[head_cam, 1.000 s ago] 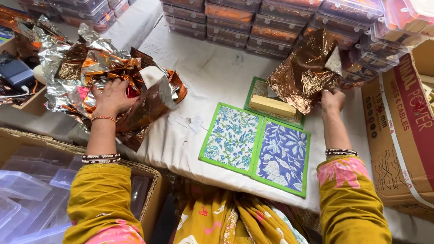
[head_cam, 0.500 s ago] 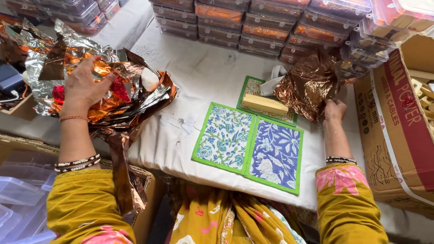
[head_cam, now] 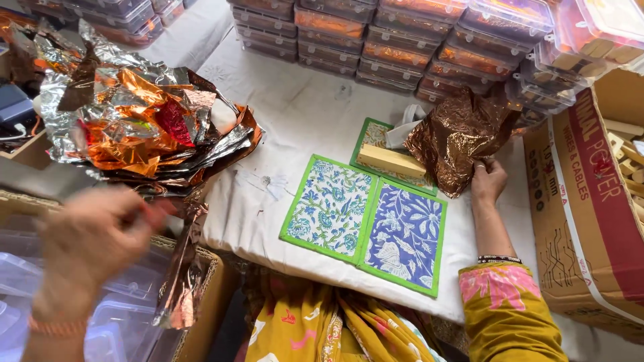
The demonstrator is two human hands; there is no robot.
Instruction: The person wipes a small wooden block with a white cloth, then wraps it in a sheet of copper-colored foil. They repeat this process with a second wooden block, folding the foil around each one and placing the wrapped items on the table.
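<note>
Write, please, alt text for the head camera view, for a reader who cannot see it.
A person's blurred left hand pulls a strip of copper foil from a crumpled foil pile, while the right hand rests on another copper foil sheet. Between them, on a white cloth, lie two green-edged floral mats and a wooden block.

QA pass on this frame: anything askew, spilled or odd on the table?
One oddity: a strip of copper foil trails off the crumpled foil pile, hanging over the table edge beside the blurred left hand. The printed mats lie flat and the wooden block sits on one. Nothing looks spilled.
</note>
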